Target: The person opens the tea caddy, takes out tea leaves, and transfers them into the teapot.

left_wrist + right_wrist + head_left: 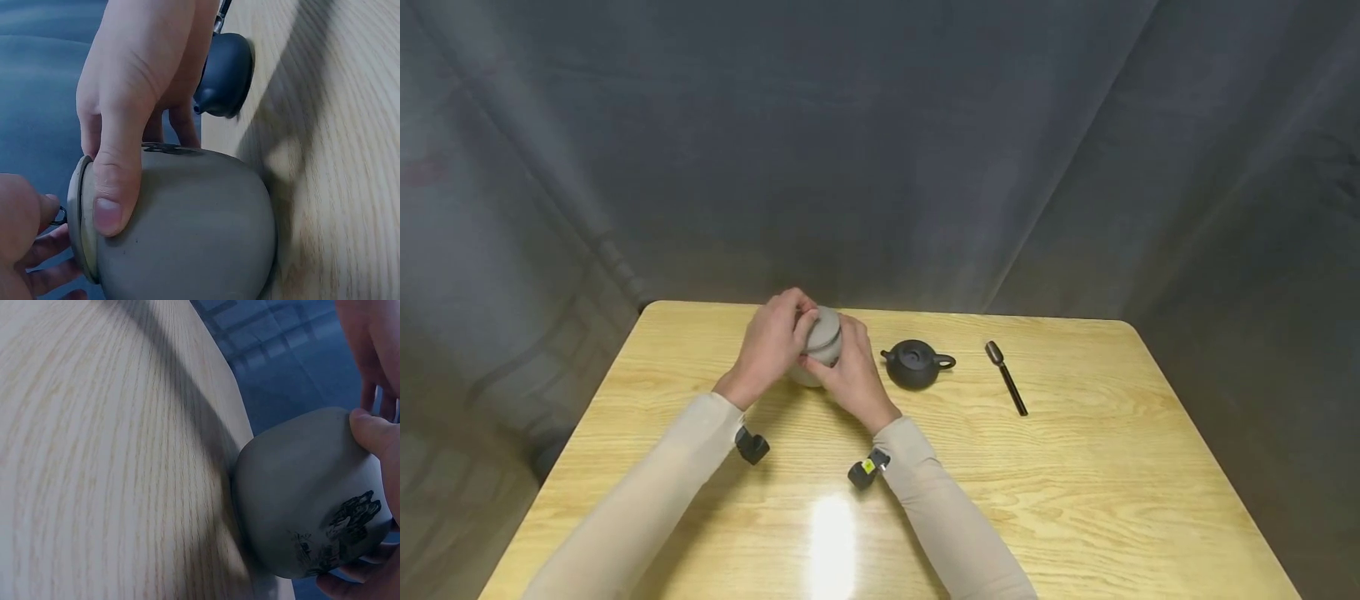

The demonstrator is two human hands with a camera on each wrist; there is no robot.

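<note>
A grey ceramic jar (194, 219) stands upright on the table, with a dark printed picture on its side in the right wrist view. My right hand (855, 372) grips it around the upper body, thumb on the near side and fingers on the far side. On top is a round grey lid (826, 327), and a pale band (89, 228) shows between it and the jar's shoulder. My left hand (769, 342) pinches the small dark ring (59, 217) on that lid, its other fingers spread near the lid's edge.
Right of the jar sits a small black teapot (913, 367), its spout toward the jar and handle to the right. Farther right lies a scoop (1007, 379) with a black handle. The wooden table (1075, 475) ends at a grey curtain (880, 167) behind.
</note>
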